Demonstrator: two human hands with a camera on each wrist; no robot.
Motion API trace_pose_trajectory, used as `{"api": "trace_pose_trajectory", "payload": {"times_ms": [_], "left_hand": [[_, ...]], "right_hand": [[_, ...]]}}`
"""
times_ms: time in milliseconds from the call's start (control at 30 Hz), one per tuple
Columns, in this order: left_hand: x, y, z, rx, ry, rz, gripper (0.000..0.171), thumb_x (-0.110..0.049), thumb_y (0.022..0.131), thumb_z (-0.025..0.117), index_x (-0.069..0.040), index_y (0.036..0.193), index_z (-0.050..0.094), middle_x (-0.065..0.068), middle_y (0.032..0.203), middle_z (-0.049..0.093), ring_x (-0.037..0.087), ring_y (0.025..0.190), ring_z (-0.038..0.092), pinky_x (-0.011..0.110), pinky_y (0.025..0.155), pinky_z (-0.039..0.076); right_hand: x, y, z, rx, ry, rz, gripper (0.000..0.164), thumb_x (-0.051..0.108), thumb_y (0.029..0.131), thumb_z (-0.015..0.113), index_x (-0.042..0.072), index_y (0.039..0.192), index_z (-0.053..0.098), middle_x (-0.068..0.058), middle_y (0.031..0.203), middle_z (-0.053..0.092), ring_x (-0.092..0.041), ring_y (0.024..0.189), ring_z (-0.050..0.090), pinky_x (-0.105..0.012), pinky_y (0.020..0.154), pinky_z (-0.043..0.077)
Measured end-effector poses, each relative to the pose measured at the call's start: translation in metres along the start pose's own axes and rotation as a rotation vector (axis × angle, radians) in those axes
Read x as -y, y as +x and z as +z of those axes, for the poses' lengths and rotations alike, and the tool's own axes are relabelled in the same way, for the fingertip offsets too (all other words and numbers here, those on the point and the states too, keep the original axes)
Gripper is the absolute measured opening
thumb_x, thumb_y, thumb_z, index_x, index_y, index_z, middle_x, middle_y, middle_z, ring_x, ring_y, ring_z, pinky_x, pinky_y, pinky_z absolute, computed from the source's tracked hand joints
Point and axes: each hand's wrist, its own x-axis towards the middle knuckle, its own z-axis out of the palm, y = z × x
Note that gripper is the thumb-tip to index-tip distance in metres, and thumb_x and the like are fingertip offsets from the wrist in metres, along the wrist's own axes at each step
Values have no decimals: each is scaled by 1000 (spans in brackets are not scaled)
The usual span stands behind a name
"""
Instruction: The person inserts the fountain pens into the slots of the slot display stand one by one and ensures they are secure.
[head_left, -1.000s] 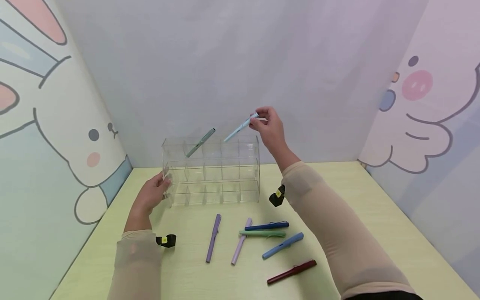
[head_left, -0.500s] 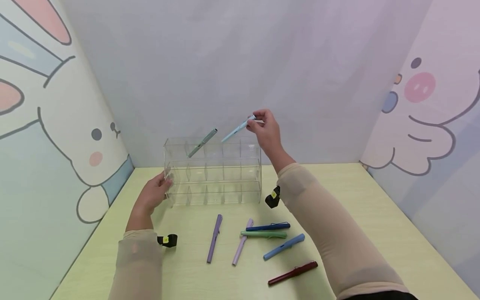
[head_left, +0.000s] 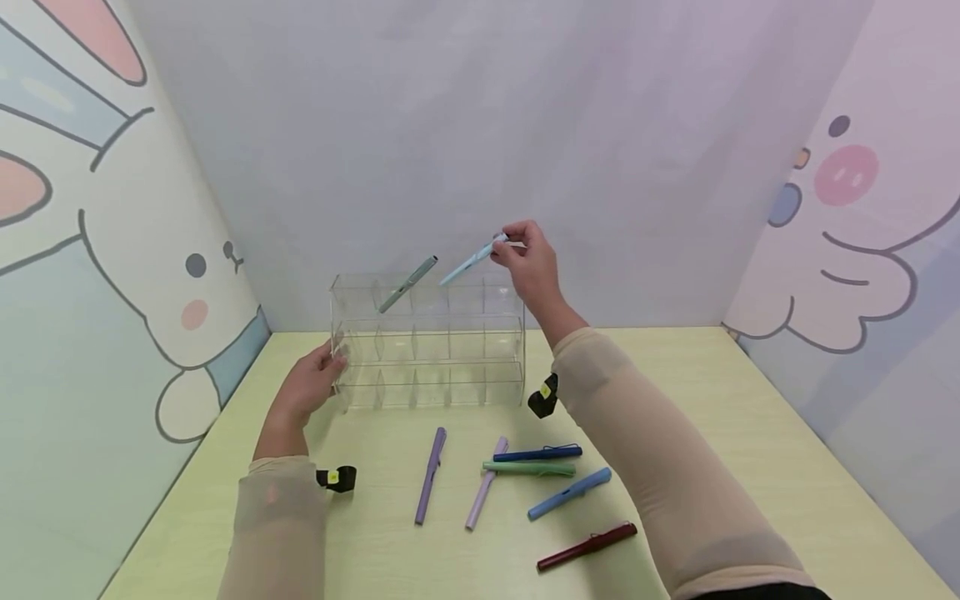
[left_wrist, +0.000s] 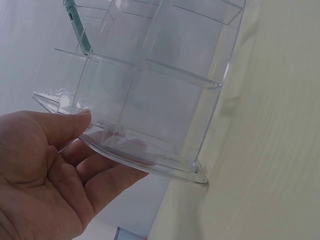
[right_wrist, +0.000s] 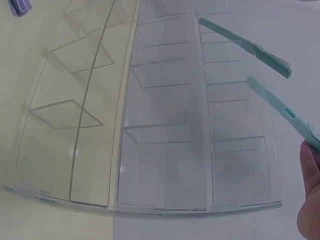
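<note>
A clear acrylic pen rack with three tiers of compartments stands on the table. My left hand grips its left side panel, thumb in front and fingers behind, as the left wrist view shows. Above the top tier's right part, my right hand pinches a light blue pen near its upper end; the pen slants down to the left. A grey-green pen leans in the top tier, left of the held pen. The right wrist view shows the light blue pen apart from the grey-green one.
On the table in front lie a purple pen, a lilac pen, a dark blue pen, a green pen, a blue pen and a dark red pen. The green and dark blue pens cross the lilac one.
My right hand has drifted slightly left with the light blue pen, nearer the grey-green pen. My left hand keeps its grip on the rack. The head view has shifted a little.
</note>
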Motion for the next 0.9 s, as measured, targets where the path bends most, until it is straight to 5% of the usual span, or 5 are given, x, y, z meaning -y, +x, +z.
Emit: {"api": "trace_pose_trajectory", "payload": {"times_ms": [267,533,900], "left_hand": [[-2,2,1,2,4,-16,57,-29,108,38,-21,159,14,22,155,33,42,141,35,57,108,42],[-2,2,0,6,6,-11,57,-27,108,38,-19,159,14,23,156,32,43,141,35,58,108,42],[-1,3,-1,6,9,-14,57,-29,108,38,-19,159,14,24,155,34,43,140,36,57,107,43]], "right_hand": [[-26,5,8,21,-52,-18,24,11,95,65,-1,115,58,-19,118,63,-25,105,68,-25,87,59],[-33,0,17,52,-41,-25,18,8,96,64,0,112,61,-22,119,63,-23,103,68,-26,87,59],[-41,-5,23,70,-149,22,18,14,97,63,5,112,64,-10,113,65,-19,104,69,-22,87,58]]}}
